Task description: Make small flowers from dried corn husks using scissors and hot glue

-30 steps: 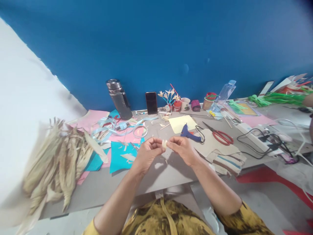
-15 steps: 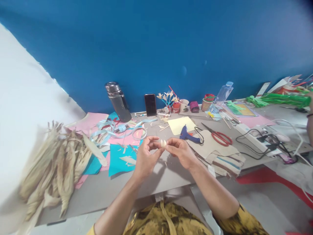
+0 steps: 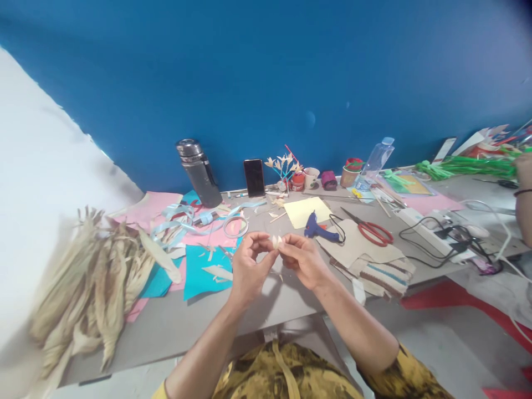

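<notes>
A small cream-coloured petal-like piece point(image 3: 276, 241) is pinched between the fingertips of both hands, above the grey table point(image 3: 286, 303). My left hand point(image 3: 252, 263) grips it from the left with thumb and fingers. From the right, my right hand point(image 3: 302, 257) holds it the same way, fingers bent. Just left of my hands lies a blue sheet point(image 3: 193, 277) with pale husk scraps point(image 3: 218, 272) on it. A blue glue gun point(image 3: 320, 228) and red-handled scissors point(image 3: 376, 234) lie to the right, the scissors partly on a folded cloth point(image 3: 384, 274).
Dried corn husks point(image 3: 100, 277) are piled at the left. Along the wall stand a flask point(image 3: 200, 174), a phone point(image 3: 254, 177), husk flowers point(image 3: 283, 164), cups and a tilted bottle point(image 3: 377, 160). A power strip point(image 3: 432, 233) and another person's arm point(image 3: 524, 194) are at the right.
Both hands stay together around the small piece, with slight finger movement. At the right edge, the other person's arm shows more. The whole view has shifted slightly.
</notes>
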{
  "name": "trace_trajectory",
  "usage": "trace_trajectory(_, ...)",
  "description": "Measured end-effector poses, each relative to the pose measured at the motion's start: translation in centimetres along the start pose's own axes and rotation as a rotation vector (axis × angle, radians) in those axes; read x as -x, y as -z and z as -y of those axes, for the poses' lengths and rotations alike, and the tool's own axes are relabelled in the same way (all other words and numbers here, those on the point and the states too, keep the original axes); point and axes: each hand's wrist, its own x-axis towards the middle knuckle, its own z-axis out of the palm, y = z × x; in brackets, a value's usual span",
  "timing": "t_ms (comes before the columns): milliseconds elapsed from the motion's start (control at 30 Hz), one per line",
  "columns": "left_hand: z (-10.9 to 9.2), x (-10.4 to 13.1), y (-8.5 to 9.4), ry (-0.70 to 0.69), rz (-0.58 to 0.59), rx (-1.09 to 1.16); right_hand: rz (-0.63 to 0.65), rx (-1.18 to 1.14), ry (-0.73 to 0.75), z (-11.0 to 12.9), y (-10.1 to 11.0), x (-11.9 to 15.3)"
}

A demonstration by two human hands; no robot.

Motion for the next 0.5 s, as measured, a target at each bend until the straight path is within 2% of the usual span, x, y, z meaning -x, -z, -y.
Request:
trace_trajectory(267,-0.19,0.26,-0.62,0.023,-0.072,0.065,-0.07,-0.093,0.02,-0.62,-0.25,0.09)
trace_trajectory(500,-0.28,0.4,-0.58,0.064,-0.001,0.121,-0.092,-0.105,0.032,-0.71,-0.31,0.01)
